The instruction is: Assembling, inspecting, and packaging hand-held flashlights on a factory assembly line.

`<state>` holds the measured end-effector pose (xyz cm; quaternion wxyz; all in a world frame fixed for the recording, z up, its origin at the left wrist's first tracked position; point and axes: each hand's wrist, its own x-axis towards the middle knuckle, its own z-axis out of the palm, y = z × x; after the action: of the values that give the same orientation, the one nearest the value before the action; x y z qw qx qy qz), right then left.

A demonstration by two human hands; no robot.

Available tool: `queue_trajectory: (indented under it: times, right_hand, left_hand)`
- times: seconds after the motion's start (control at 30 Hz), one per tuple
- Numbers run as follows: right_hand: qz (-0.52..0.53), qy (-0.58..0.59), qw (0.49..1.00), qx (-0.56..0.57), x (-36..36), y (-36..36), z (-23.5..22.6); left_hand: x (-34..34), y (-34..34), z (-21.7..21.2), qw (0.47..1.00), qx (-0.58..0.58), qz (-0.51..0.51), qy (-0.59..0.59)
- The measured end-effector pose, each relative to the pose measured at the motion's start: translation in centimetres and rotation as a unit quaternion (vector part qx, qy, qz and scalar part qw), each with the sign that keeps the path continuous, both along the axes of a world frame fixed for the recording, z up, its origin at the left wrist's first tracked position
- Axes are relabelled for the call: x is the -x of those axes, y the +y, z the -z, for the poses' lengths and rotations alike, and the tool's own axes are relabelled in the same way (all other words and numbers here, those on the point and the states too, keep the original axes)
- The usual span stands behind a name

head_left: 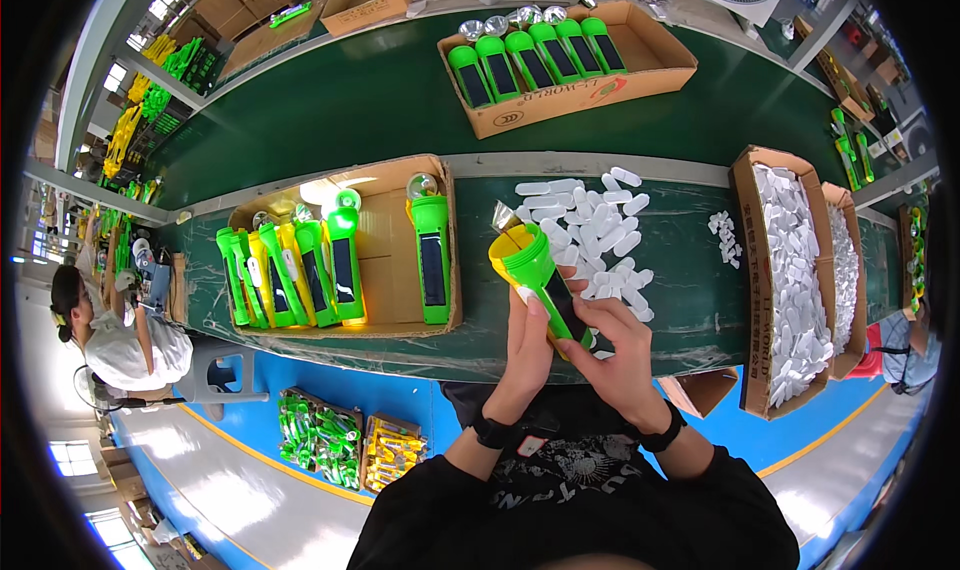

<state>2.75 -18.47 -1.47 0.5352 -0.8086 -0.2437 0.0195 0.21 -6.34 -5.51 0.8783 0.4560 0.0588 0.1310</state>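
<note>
A green and yellow flashlight body [534,263] with a dark panel on its side is tilted in front of me, its wide yellow-lined mouth turned up and to the left. A shiny reflector piece [506,217] sticks out at that mouth. My left hand [528,338] grips the body from the left, fingers closed round it. From the right, my right hand [614,348] is closed on its lower part, thumb along the panel side. Just beyond lie loose white oval plastic pieces [590,232]. Left of my hands, a cardboard box [392,232] holds several flashlights [432,255].
Boxes of white pieces [797,290] stand at the bench's right end, beside small white parts [725,238]. Across the rail, another carton [585,99] holds flashlights on the green belt [330,105]. A person [120,340] sits at far left. Floor crates [320,438] hold more flashlights.
</note>
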Motion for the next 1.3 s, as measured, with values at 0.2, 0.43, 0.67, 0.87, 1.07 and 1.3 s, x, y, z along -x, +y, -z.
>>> queue_trajectory:
  times: [0.2,0.43,0.67,0.87,1.07,1.3]
  right_hand:
    - [-0.061,-0.065,0.996,0.017,-1.5,-2.6,-1.2]
    - [-0.149,0.429,0.850,-0.268,-1.5,-3.7,-3.8]
    - [-0.098,0.429,0.858,-0.265,-0.1,-4.1,-1.9]
    - [-0.060,0.324,0.923,-0.198,-2.8,-5.9,-0.3]
    - [0.270,-0.102,0.927,0.240,-9.3,-13.5,4.1]
    - [0.287,-0.125,0.867,0.387,-12.2,-16.1,6.7]
  left_hand:
    - [1.5,0.6,-0.6,0.997,-0.044,0.060,-0.011]
    - [3.7,-0.5,-2.9,0.948,-0.051,0.314,-0.011]
    - [3.9,-0.8,-2.4,0.931,-0.017,0.365,0.016]
    - [3.6,-0.5,-2.8,0.927,0.010,0.353,0.123]
    - [4.7,-0.9,-0.1,0.911,0.198,0.344,0.112]
    - [4.7,-0.9,-1.0,0.934,0.043,0.332,0.126]
